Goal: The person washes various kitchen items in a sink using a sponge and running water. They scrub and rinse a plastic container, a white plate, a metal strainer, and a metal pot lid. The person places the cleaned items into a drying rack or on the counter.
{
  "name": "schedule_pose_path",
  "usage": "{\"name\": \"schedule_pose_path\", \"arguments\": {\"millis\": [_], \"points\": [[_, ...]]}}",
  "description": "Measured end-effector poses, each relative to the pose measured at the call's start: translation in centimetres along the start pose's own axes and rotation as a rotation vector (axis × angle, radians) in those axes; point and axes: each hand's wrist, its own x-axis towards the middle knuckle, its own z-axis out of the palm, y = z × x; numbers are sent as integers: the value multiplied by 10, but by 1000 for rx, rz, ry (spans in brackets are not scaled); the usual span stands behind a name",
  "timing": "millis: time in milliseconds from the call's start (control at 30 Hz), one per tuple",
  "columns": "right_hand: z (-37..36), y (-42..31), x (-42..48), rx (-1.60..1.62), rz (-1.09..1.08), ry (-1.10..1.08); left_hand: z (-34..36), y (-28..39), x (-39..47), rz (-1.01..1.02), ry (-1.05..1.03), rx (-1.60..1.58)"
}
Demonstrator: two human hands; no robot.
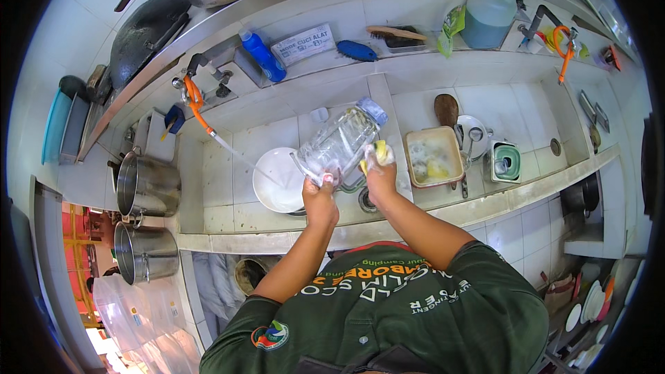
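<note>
A large clear plastic jar (337, 140) with a bluish end lies tilted above the left basin. At its lower end my left hand (320, 192) grips it, with suds around the thumb. My right hand (382, 169) holds a yellow sponge (383, 151) covered in foam, close by the jar's right side. Below the jar, a white bowl (270, 192) sits in the basin. Water runs into the bowl from an orange hose (196, 101) on the tap. A green-rimmed thing (356, 185) is partly hidden between my hands, near the drain (367, 200).
In the right basin stand a tub of soapy water (434, 158), a white plate (475, 132) with utensils, and a metal container (503, 162). A blue bottle (263, 55), brushes (397, 35) and a jug of bluish liquid (488, 15) line the ledge. Steel pots (148, 182) stand left.
</note>
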Motion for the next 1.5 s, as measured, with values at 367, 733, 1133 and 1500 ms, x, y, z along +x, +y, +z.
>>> {"name": "schedule_pose_path", "arguments": {"millis": [367,733,1133,1500], "points": [[9,61,-24,-51,263,64,-18,-21,27,-375,340,-313],[8,-3,-26,-537,-781,-125,-21,-37,42,-587,249,-542],[-38,-56,35,135,197,-324,12,-2,21,52,-85,77],[-140,-51,42,326,118,-281,51,-28,32,27,-361,562]]}}
